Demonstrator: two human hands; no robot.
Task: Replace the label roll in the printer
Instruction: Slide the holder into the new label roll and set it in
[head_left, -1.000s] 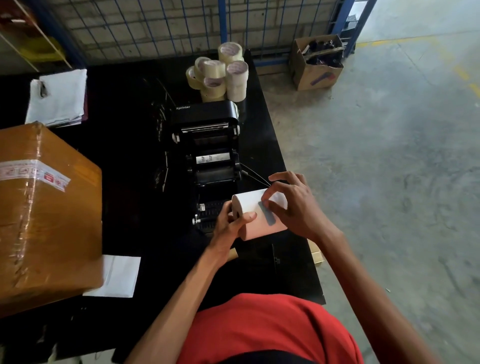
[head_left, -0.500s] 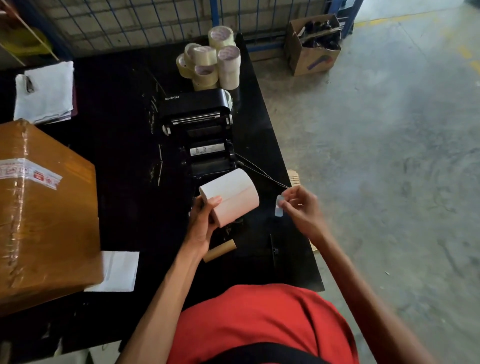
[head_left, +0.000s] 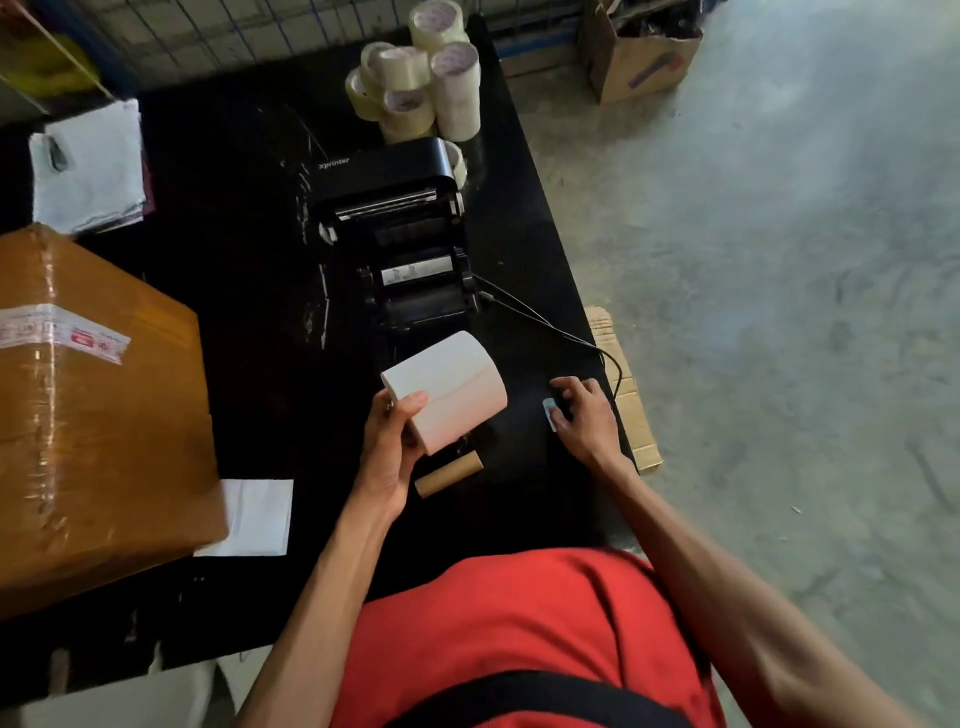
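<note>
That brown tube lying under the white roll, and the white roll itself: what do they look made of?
The brown tube looks like plain cardboard: matte tan, with no shine. The white roll held in the left hand seems to be wound paper, smooth and faintly glossy; the wound layers themselves are too fine to see.

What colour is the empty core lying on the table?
Brown, like cardboard: the core shows best in the head view, the only one.

Label roll (head_left: 451, 387) matt white paper; printer (head_left: 397, 218) glossy black plastic; empty core (head_left: 449, 473) brown cardboard; table (head_left: 228, 291) dark, glossy.
</note>
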